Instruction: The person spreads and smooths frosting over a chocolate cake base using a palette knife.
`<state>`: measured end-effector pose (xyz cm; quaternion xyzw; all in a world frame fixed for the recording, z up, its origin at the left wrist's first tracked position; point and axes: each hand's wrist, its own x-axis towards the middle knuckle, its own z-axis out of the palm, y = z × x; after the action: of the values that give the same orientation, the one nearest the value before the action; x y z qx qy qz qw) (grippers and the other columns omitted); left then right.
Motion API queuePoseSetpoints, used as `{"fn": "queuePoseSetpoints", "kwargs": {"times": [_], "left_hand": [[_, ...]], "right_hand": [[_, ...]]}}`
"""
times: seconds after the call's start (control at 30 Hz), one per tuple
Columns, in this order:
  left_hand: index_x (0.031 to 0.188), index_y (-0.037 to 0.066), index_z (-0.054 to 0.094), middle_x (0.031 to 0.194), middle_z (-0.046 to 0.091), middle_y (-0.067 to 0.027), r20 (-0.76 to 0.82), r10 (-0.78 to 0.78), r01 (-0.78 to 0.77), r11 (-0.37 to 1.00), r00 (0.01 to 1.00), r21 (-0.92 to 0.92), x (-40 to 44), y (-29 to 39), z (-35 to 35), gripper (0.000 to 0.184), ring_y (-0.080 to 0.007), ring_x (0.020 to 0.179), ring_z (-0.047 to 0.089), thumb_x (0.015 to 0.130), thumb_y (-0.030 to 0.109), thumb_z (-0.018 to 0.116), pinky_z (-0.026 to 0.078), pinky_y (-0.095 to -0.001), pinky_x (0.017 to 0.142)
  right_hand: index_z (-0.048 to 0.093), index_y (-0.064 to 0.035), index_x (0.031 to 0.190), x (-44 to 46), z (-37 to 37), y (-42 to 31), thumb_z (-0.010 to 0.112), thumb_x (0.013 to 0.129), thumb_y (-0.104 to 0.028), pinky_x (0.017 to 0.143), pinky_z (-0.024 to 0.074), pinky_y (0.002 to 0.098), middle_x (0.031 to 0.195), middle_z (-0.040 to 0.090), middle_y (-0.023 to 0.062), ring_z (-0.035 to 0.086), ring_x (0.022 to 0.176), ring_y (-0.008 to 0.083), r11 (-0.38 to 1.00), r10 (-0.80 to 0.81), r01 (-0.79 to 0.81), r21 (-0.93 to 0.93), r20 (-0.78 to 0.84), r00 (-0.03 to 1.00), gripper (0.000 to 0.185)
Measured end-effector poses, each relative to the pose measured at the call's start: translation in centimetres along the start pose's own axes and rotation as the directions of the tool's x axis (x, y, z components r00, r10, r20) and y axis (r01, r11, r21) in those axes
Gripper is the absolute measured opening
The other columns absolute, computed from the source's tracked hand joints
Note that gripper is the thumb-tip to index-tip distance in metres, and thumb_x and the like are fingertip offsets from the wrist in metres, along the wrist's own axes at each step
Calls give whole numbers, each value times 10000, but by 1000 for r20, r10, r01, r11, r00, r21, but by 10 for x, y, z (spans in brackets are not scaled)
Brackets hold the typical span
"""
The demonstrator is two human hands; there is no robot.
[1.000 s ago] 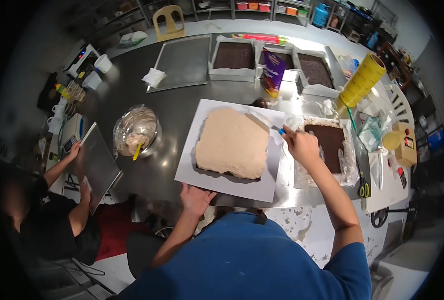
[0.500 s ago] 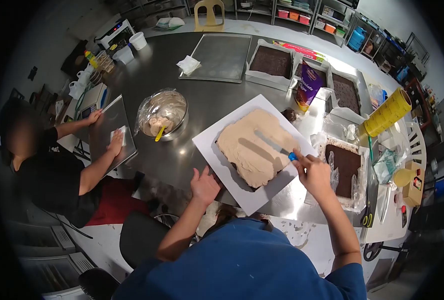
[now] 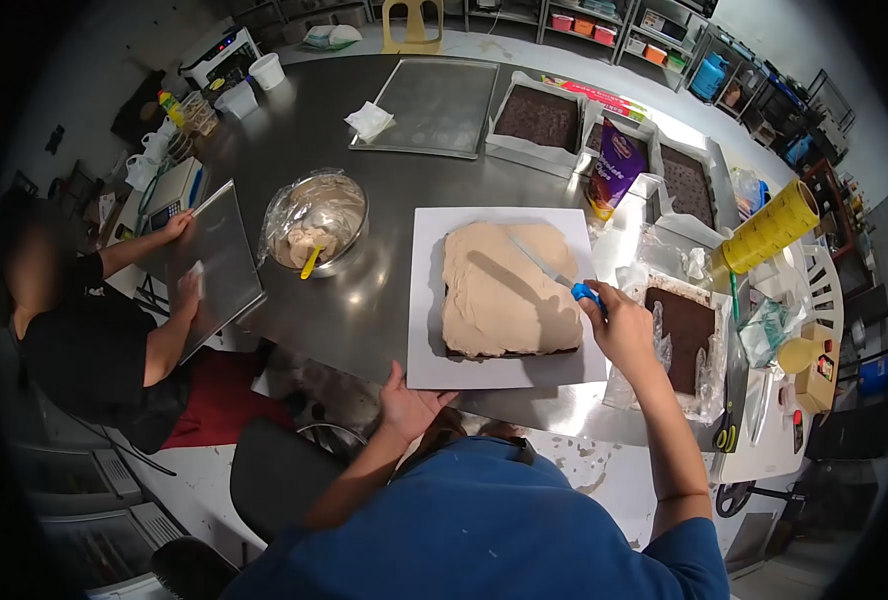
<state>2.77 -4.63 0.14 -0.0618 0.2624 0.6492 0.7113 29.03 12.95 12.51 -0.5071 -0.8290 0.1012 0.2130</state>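
Observation:
A square cake (image 3: 504,310) covered with light brown frosting sits on a white board (image 3: 429,300), its dark side showing along the near edge. My right hand (image 3: 624,325) is closed round the blue handle of a spatula (image 3: 539,260), whose blade lies over the frosting. At the board's near left corner is my left hand (image 3: 409,405), thumb and fingers apart, palm up, holding nothing. A metal bowl (image 3: 354,235) lined with plastic stands left of the board, with frosting and a yellow spatula (image 3: 311,262) in it.
On the left a co-worker (image 3: 84,330) holds a metal tray (image 3: 226,260) and a white cloth. Lined cake pans (image 3: 539,118) and a purple pouch (image 3: 616,170) stand behind. An unfrosted brown cake (image 3: 682,335), a yellow roll (image 3: 772,227) and scissors (image 3: 727,430) are at the right.
The board and cake have turned, so the board's near edge now runs nearly along the table edge. My left hand has moved to its near left corner. The spatula is still in my right hand.

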Motion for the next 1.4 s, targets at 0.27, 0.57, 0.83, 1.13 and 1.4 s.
{"fn": "queuePoseSetpoints", "kwargs": {"times": [0.27, 0.57, 0.83, 1.13, 1.4], "left_hand": [[1350, 127, 366, 1357, 415, -98, 95, 81, -78, 997, 992, -26, 15, 27, 7, 648, -289, 1269, 356, 898, 591, 329, 253, -486, 1045], [1432, 174, 207, 1414, 300, -115, 53, 61, -62, 998, 997, 11, 17, 15, 16, 696, -321, 1303, 276, 893, 592, 344, 203, -494, 1063], [1454, 190, 170, 1418, 281, -136, 138, 17, -18, 1000, 990, 2, 23, 33, 21, 720, -332, 1303, 271, 890, 596, 359, 186, -511, 1060], [1435, 111, 222, 1384, 348, -195, 129, 121, -122, 993, 984, -2, 45, 50, 14, 725, -341, 1269, 338, 899, 580, 356, 235, -480, 1061], [1409, 75, 292, 1376, 415, -115, 155, 10, -6, 1000, 988, -26, 25, 28, 8, 702, -312, 1279, 362, 914, 571, 324, 230, -461, 1077]], "right_hand": [[636, -110, 1012, 29, 13, 7, 608, 841, -279, 575, 497, 401, 808, 617, 97, 626, 671, 303, 996, -64, 67, -64, 48, 997, 242], [662, -86, 928, 62, 50, -5, 609, 814, -269, 554, 493, 406, 777, 613, 109, 619, 618, 302, 990, -91, 93, -107, 28, 995, 222], [677, -108, 916, 30, 38, -42, 638, 785, -255, 567, 489, 389, 746, 604, 96, 614, 615, 292, 969, -247, 245, 33, 196, 949, 200], [698, -134, 965, 75, 38, -8, 657, 775, -272, 561, 487, 385, 764, 610, 66, 616, 637, 274, 968, -245, 246, -57, 28, 969, 238], [702, -121, 951, 91, 55, -19, 653, 788, -286, 572, 487, 378, 772, 629, 79, 611, 638, 290, 947, -311, 318, -51, 119, 943, 237]]}}
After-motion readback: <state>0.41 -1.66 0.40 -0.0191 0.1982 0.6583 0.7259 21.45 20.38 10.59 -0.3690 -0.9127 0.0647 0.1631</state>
